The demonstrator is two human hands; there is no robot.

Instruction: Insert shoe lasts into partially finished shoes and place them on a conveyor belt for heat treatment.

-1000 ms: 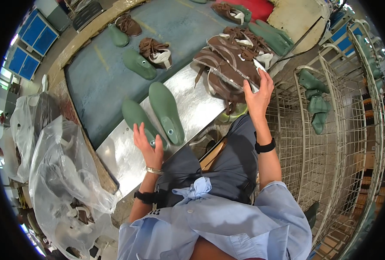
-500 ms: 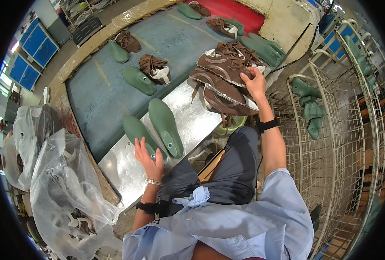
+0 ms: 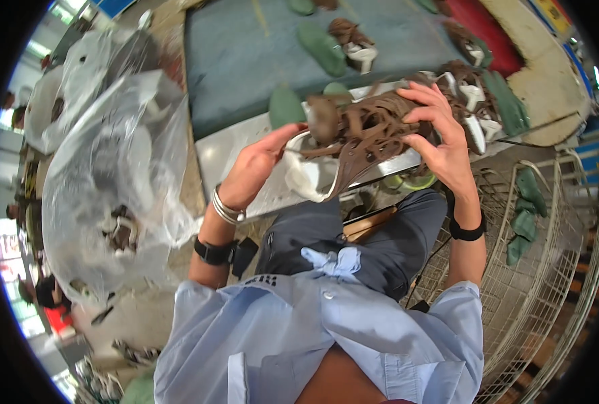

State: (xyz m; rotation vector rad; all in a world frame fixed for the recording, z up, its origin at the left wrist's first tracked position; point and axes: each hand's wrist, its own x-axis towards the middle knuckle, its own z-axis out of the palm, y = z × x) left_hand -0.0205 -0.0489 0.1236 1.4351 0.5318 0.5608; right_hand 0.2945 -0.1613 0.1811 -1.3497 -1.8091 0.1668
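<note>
One brown shoe upper above the near metal ledge, our right hand half-curled, gripping its right side, our left hand at its left end, fingertips hidden, closure unclear

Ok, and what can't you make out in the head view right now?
In the head view, I can't make out:
- Left hand: most fingers are hidden behind the brown shoe, so its grip is unclear.
- Green last just beyond that hand: its near end is covered by hand and shoe.
- Top-middle last: cut off by the top edge.
- Clear bag: its cloudy folds obscure most contents.
</note>
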